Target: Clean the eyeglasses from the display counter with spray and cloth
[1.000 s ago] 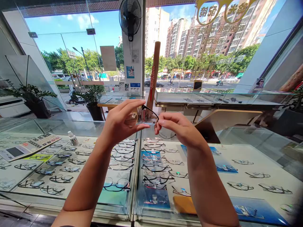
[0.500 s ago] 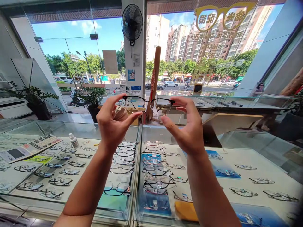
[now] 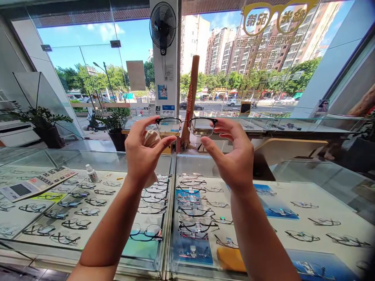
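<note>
While aloft, eyeglasses between both grips

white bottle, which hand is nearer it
Left. The left hand is up and right of the white bottle; the right hand is farther right, at the right end of the glasses.

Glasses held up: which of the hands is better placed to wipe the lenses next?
Likely the left hand: what looks like a beige cloth shows just behind it, near the glasses. The right hand shows no cloth and holds the other end.
</note>
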